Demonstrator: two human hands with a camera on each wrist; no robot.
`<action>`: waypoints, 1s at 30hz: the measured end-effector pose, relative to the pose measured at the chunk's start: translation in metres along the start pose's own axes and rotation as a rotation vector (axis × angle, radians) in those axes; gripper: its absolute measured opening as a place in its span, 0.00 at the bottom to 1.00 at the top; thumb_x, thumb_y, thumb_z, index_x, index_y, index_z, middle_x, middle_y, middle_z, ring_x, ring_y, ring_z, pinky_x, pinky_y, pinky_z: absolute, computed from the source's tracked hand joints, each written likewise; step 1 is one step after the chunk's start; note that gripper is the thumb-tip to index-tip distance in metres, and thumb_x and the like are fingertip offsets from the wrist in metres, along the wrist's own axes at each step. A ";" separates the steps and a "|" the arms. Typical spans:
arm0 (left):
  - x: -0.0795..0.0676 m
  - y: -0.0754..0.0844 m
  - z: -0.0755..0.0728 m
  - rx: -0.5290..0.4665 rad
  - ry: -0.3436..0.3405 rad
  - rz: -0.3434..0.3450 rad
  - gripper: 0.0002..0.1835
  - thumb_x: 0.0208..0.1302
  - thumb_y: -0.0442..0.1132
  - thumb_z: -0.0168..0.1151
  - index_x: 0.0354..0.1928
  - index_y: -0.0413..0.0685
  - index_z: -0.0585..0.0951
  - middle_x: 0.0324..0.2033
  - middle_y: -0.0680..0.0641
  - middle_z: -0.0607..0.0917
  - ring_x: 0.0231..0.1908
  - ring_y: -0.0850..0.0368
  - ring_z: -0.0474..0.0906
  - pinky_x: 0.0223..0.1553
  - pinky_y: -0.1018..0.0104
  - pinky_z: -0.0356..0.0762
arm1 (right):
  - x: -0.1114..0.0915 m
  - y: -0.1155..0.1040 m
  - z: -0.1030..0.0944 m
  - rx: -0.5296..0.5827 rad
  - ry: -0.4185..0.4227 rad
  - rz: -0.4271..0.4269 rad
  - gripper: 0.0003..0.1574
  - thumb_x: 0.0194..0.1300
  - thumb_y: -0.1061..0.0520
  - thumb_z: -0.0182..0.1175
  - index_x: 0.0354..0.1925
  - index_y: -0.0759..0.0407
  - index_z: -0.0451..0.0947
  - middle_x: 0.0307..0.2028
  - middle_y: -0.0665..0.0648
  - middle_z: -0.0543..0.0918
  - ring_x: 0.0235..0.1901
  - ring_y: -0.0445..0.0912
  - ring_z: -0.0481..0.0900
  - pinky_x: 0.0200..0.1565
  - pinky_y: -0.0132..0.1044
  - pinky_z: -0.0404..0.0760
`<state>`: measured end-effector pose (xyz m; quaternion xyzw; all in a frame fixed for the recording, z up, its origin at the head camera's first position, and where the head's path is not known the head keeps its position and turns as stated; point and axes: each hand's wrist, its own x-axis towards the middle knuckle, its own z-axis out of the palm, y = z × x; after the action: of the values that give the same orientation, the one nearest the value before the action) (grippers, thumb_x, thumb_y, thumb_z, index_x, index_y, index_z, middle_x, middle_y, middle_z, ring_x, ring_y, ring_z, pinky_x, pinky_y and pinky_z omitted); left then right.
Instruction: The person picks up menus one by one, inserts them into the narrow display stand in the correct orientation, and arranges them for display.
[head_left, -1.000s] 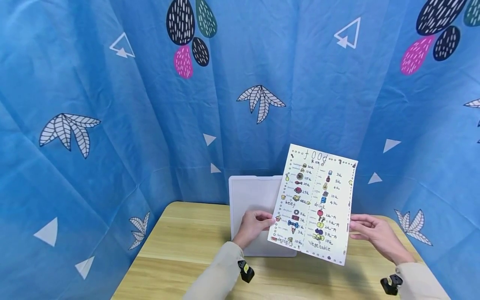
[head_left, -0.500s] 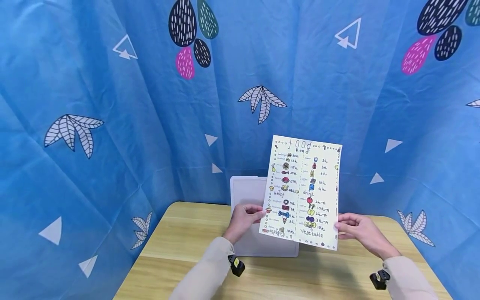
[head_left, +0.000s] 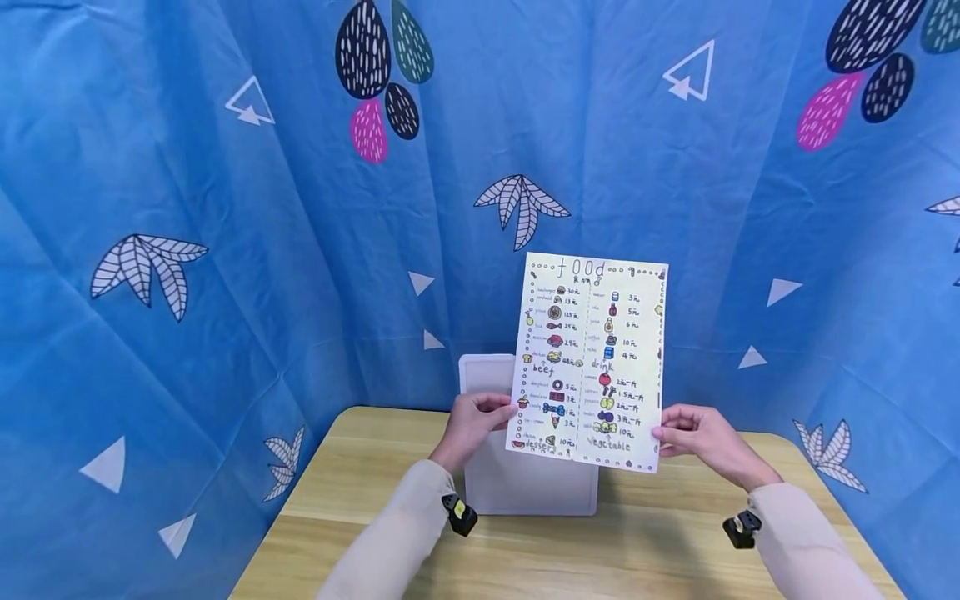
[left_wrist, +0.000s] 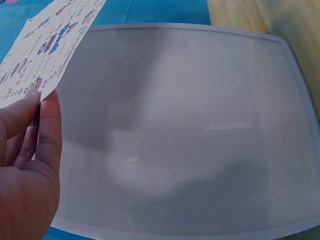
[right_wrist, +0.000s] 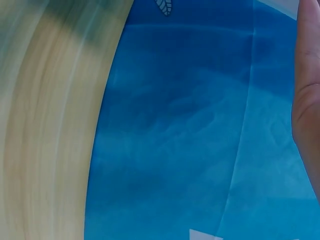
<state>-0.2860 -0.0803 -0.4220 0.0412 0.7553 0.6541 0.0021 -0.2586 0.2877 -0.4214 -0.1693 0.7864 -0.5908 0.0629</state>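
Observation:
A hand-drawn food menu sheet [head_left: 588,358] is held up in the air, its lettered side facing the head camera and its top edge tilted slightly down to the right. My left hand [head_left: 472,429] pinches its left edge low down, thumb in front. On the opposite edge, my right hand [head_left: 701,442] pinches the paper near the bottom corner. Behind the sheet a white board with a raised rim [head_left: 528,492] stands on the table, partly covered by the paper. In the left wrist view, the left hand [left_wrist: 30,150] grips the sheet [left_wrist: 50,45] beside the board [left_wrist: 190,125].
The light wooden table [head_left: 360,508] has a blue patterned curtain [head_left: 397,208] behind it and along both sides. In the right wrist view, the table edge [right_wrist: 60,125] runs beside the curtain [right_wrist: 175,125].
Both hands have carried the menu sheet left and upward. Its tilt has lessened, so it stands nearly upright. The board has stayed in place.

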 end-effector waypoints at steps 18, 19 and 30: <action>0.015 0.024 -0.025 0.013 0.019 0.064 0.10 0.62 0.34 0.71 0.45 0.39 0.88 0.39 0.43 0.87 0.38 0.53 0.86 0.41 0.63 0.86 | 0.031 -0.026 0.007 -0.033 0.043 -0.005 0.18 0.69 0.63 0.64 0.47 0.79 0.76 0.41 0.69 0.86 0.36 0.50 0.88 0.41 0.40 0.87; 0.015 0.025 -0.026 0.017 0.023 0.065 0.10 0.62 0.34 0.71 0.44 0.40 0.88 0.39 0.44 0.87 0.38 0.53 0.86 0.41 0.63 0.86 | 0.032 -0.028 0.007 -0.032 0.047 -0.003 0.18 0.69 0.63 0.64 0.46 0.79 0.76 0.41 0.69 0.86 0.36 0.50 0.88 0.41 0.40 0.87; 0.024 0.046 -0.040 0.019 0.044 0.107 0.11 0.62 0.35 0.71 0.47 0.40 0.87 0.41 0.42 0.87 0.39 0.51 0.87 0.43 0.62 0.85 | 0.053 -0.044 0.006 -0.078 0.072 -0.012 0.16 0.68 0.61 0.65 0.45 0.76 0.77 0.39 0.65 0.87 0.35 0.51 0.88 0.40 0.40 0.87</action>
<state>-0.3093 -0.1115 -0.3696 0.0674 0.7580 0.6469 -0.0499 -0.2978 0.2537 -0.3760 -0.1552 0.8096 -0.5657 0.0243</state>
